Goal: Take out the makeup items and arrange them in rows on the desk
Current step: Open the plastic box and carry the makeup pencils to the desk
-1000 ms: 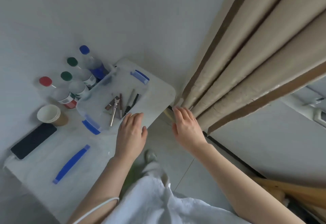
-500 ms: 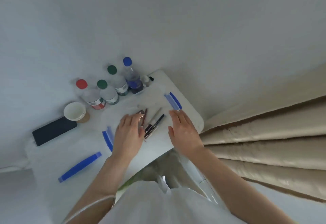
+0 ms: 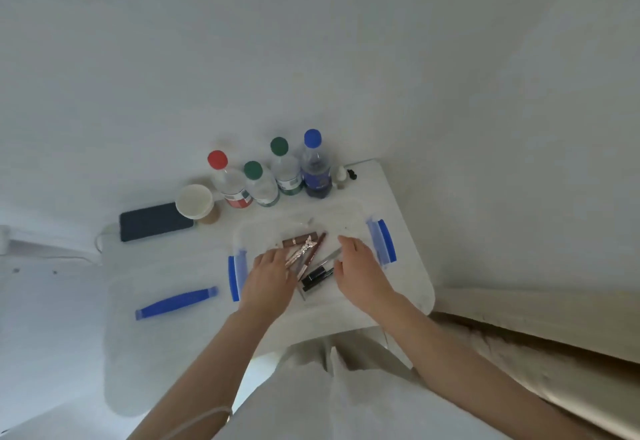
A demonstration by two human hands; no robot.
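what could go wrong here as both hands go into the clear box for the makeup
The thin makeup sticks lie crossed in the clear plastic box with blue clips, so the left hand may drag several out together. The right hand is near the desk's right edge; loose sticks could roll off.

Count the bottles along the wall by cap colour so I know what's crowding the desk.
Red cap: 1, the red-capped bottle
Green cap: 2, the left green-capped bottle and the right green-capped bottle
Blue cap: 1, the blue-capped bottle
Total: 4 bottles
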